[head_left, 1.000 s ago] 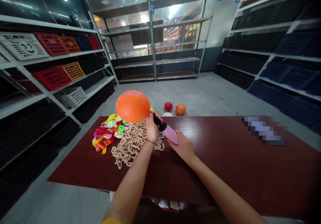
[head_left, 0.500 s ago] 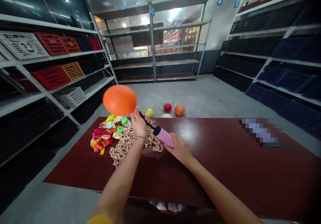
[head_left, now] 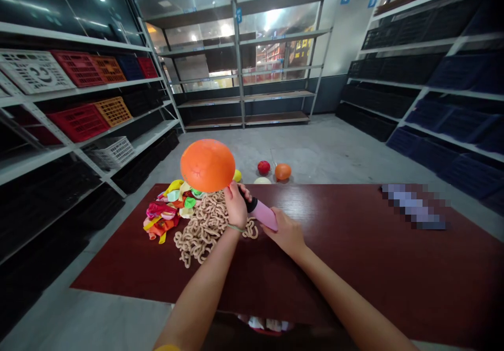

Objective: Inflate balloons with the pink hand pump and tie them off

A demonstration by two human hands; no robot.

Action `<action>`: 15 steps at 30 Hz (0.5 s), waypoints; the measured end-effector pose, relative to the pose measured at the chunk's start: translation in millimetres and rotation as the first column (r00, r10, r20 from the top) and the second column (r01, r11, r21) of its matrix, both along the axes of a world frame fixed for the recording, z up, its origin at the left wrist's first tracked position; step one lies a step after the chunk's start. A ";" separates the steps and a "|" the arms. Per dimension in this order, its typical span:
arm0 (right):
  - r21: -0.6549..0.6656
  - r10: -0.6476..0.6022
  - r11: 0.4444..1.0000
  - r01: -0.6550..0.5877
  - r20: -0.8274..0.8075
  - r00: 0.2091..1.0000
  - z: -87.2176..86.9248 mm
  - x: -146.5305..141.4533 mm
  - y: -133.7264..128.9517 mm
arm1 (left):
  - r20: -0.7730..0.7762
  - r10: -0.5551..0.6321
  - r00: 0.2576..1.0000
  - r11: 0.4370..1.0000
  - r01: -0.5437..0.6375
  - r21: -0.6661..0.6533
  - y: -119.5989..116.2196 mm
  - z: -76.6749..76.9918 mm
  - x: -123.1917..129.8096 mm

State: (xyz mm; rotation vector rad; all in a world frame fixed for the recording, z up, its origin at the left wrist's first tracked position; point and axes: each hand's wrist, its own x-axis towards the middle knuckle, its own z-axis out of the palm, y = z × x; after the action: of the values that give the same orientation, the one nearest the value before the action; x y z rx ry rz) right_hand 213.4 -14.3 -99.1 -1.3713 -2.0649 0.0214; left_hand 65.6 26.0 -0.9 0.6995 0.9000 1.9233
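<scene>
Above the clenched left hand, an orange balloon; right hand grasps a pink pump.

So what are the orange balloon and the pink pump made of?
The balloon looks like thin stretched latex: glossy, with pale mottling where the skin thins. The pump seems to be smooth moulded plastic with a soft sheen, though its exact plastic can't be told by looking.

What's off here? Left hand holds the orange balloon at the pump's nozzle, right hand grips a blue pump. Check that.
The colour is wrong: the head view shows the right hand gripping a pink pump, not a blue one. The left hand does hold the orange balloon at the nozzle.
</scene>
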 end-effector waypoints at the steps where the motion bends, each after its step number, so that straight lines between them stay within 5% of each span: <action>1: -0.005 0.010 1.000 -0.010 0.005 1.000 0.4 -0.1 -0.8 | 0.006 0.016 1.000 1.000 -0.016 -0.007 -0.2 -0.8 -3.2; 7: 0.002 0.100 0.995 -0.100 0.031 0.995 1.1 -3.3 -1.6 | 0.041 0.174 0.984 0.983 -0.176 0.053 10.9 46.6 -77.2; 10: 0.034 0.089 0.995 -0.090 0.005 0.996 -0.2 -3.2 1.1 | 0.060 0.234 0.970 0.966 -0.239 0.100 16.8 64.4 -88.1; 12: 0.051 0.038 0.998 -0.038 -0.002 0.999 -1.4 -2.5 2.8 | 0.060 0.212 0.975 0.971 -0.217 0.104 18.4 58.6 -72.7; 15: 0.070 -0.044 0.997 0.044 0.004 0.999 -2.1 -1.9 3.3 | 0.035 0.089 0.995 0.994 -0.091 0.060 16.5 28.0 -32.0</action>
State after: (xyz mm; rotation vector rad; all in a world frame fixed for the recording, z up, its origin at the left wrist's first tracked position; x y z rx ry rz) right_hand 211.5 -11.0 -101.3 -1.3749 -2.0207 -0.0729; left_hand 33.6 42.5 27.1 0.6714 0.8687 2.0443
